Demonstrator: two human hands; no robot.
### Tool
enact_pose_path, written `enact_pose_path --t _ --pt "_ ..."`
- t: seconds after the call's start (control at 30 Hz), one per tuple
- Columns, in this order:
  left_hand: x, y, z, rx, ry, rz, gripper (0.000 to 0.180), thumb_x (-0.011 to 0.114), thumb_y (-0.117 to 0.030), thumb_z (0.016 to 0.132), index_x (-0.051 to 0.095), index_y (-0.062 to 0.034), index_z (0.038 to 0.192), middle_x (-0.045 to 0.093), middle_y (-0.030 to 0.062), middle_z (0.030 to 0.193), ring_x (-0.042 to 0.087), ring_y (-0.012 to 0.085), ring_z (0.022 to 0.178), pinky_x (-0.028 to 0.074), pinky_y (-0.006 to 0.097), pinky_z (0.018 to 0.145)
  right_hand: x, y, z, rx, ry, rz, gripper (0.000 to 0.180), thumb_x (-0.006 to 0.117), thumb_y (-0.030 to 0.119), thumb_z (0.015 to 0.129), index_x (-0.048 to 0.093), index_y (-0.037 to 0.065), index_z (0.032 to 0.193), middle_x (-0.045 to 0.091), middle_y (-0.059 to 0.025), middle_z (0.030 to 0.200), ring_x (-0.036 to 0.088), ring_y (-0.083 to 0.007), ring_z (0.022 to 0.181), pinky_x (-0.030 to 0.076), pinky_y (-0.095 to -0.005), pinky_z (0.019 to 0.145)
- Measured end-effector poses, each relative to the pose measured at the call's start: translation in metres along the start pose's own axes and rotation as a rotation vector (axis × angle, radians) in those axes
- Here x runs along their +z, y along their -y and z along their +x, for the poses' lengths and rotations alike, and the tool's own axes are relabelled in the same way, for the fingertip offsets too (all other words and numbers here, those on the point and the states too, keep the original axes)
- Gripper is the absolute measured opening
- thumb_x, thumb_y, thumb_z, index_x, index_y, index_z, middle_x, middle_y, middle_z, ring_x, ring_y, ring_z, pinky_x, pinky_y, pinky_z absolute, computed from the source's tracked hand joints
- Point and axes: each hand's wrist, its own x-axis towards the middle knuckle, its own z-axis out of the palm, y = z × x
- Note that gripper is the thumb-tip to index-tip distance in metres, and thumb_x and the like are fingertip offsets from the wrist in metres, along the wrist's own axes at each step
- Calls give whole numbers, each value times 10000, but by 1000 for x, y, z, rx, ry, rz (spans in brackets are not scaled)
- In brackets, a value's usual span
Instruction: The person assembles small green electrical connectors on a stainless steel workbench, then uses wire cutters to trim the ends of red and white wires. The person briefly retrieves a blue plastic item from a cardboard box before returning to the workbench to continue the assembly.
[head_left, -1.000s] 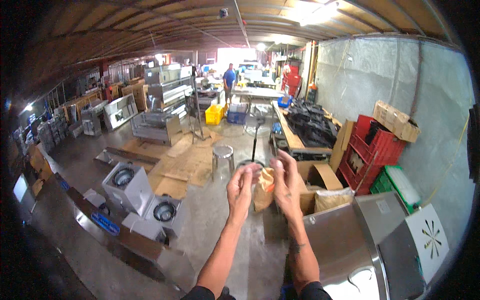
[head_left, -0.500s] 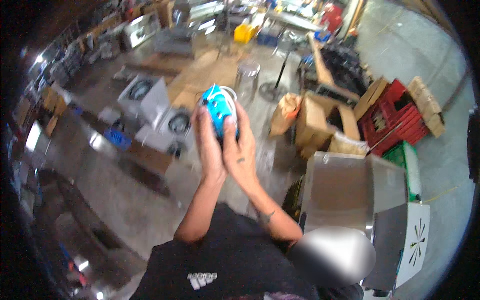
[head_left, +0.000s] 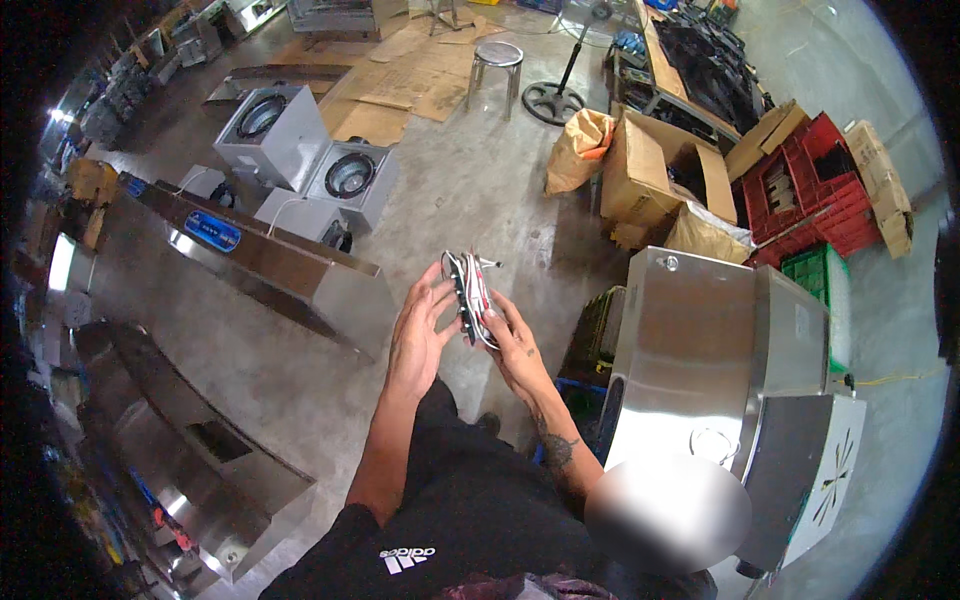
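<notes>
Both my hands hold a small flat part wrapped in white, red and black wires point(head_left: 470, 297) in front of my chest. My left hand point(head_left: 418, 335) supports it from the left with the fingers spread along its side. My right hand point(head_left: 508, 338) grips it from the right and below. The part stands on edge between the two palms, with loose wire ends sticking out at its top.
A large stainless steel cabinet point(head_left: 700, 350) stands close on my right. A long steel unit point(head_left: 250, 260) runs along my left, with two white boxes with round openings point(head_left: 300, 150) behind it. Cardboard boxes point(head_left: 650, 170), red crates point(head_left: 800, 200) and a metal stool point(head_left: 497, 60) lie farther off.
The view has tilted down further. The hands have lowered and turned the object: its blue face showed half a second ago, now its wired edge shows.
</notes>
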Motion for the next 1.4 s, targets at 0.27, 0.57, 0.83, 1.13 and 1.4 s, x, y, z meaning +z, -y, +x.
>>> enact_pose_path --t 0.27,0.57,0.83,1.13,1.4 --pt "-24 33 123 -111 -112 414 484 523 -349 1151 488 -53 1532 559 140 1520 581 268 1357 521 438 1083 -58 4 107 103 114 436 617 568 339 1128 391 13 1621 661 -136 1360 682 -225 1188 573 -351 985" --pt "54 107 317 -557 187 252 443 691 -236 1073 518 -73 1446 662 67 1303 679 187 1135 583 387 917 -146 43 218 -326 -325 -714 838 762 354 1001 342 -54 1601 556 -318 1489 597 -439 1344 484 -468 1129" --pt "245 118 535 -416 396 355 573 712 -59 1025 445 -47 1531 648 85 1368 650 217 1226 546 394 1039 -304 234 360 -153 -370 -391 688 716 293 1043 420 -15 1583 611 -279 1457 652 -354 1311 551 -456 1063" --pt "418 220 713 -774 755 245 438 651 -97 1072 499 -21 1476 683 89 1326 686 222 1187 576 444 1046 -471 281 422 -243 -847 -111 489 598 266 1127 496 46 1552 650 -125 1401 645 -189 1207 545 -337 999" --pt "547 457 889 -839 859 756 611 760 -196 1012 478 -10 1521 649 101 1369 633 229 1236 525 406 1038 -521 167 419 256 -1423 138 431 595 285 1126 550 33 1473 698 -92 1233 688 -166 1026 587 -317 843"
